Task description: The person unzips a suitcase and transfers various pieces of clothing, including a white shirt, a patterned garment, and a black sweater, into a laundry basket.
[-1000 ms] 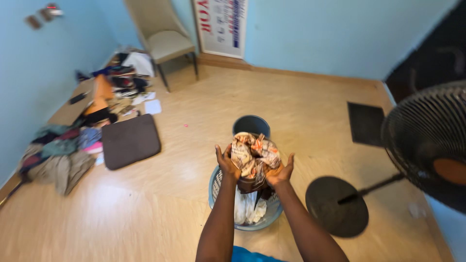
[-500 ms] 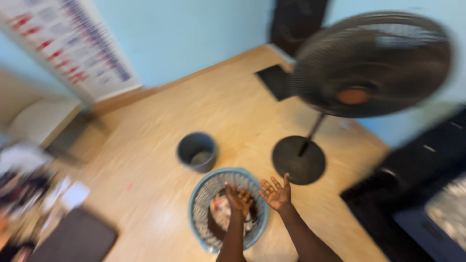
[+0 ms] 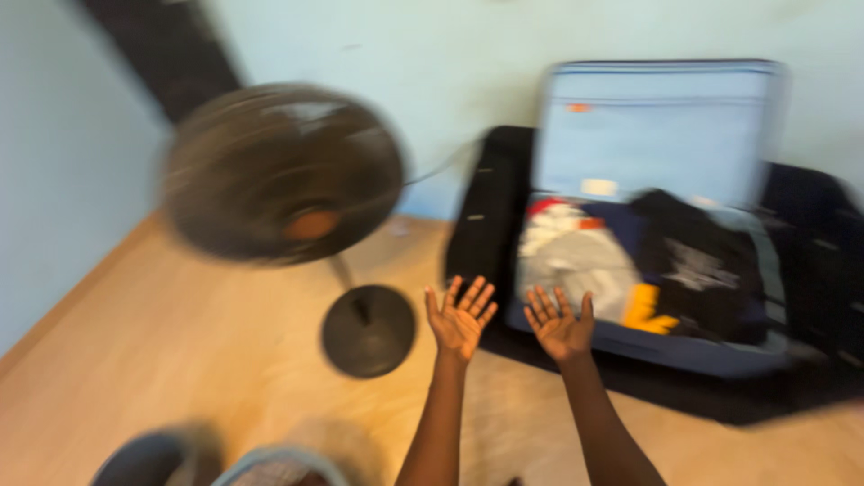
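Mostly blurred: the whole view is smeared, so edges and small details are hard to make out.
Left hand (image 3: 461, 317): raised palm up, fingers spread, holding nothing.
Right hand (image 3: 560, 322): palm up beside the left, fingers spread, also bare; its fingertips overlap the front edge of the suitcase.
Suitcase (image 3: 666, 135): lies open on the floor just beyond both hands, pale blue lid upright against the wall.
Clothes (image 3: 576, 256): a jumble inside the suitcase, white, red, dark and yellow; single garments cannot be told apart.
Fan (image 3: 283, 171): stands left of the hands, its round base (image 3: 369, 330) near the left hand.
Basket (image 3: 279, 468): cut off at the bottom edge, contents unreadable.
Bucket (image 3: 144, 459): dark, beside the basket, also cut off.
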